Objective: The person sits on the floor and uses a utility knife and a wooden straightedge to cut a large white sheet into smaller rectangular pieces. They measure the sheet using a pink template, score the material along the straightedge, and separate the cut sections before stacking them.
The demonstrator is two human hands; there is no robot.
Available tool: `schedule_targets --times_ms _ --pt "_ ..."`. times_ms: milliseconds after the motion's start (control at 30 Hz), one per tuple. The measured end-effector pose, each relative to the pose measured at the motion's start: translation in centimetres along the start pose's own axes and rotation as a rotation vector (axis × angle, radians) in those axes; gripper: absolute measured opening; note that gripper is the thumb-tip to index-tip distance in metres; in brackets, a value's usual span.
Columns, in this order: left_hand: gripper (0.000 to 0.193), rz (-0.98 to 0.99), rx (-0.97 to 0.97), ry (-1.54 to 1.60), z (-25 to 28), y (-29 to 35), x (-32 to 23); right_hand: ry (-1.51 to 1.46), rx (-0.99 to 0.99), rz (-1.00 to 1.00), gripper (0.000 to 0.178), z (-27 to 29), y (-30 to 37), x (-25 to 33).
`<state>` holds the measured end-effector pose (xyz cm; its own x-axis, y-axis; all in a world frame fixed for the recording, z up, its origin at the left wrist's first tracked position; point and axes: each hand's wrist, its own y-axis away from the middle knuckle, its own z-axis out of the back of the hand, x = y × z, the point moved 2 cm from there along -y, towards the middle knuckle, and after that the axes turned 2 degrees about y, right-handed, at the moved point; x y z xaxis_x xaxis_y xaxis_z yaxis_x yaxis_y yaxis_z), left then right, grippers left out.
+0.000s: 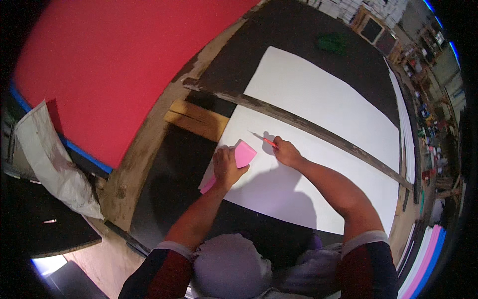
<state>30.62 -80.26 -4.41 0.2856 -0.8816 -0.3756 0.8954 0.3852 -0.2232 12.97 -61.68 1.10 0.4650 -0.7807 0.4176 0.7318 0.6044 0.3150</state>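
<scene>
My left hand (226, 167) is closed round a pink foam piece (245, 153) with an angular end, just above a large white sheet (303, 79). Part of the pink piece also shows below the wrist. To its right, my right hand (287, 152) grips a slim red-handled knife (270, 143), its thin blade pointing left and away from me over the sheet. The blade tip is apart from the pink piece. A long dark wooden strip (298, 123) lies across the white sheet beyond both hands.
The white sheet rests on a black surface (169, 174). A yellowish wooden board (196, 119) lies at its left edge. Farther left is a big red sheet (109, 65) with a whitish sack (55, 159) beside it. Coloured sheets (423, 259) stand stacked at the lower right.
</scene>
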Motion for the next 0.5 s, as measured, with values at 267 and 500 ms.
schedule_targets --times_ms 267,500 --pt "0.097 -0.488 0.064 0.212 3.7 -6.5 -12.5 -0.461 -0.112 -0.091 0.045 7.4 6.4 -3.9" --pt "0.083 -0.511 0.628 0.224 3.2 -13.7 -24.3 -0.899 -0.505 -0.361 0.032 11.3 14.7 -16.8"
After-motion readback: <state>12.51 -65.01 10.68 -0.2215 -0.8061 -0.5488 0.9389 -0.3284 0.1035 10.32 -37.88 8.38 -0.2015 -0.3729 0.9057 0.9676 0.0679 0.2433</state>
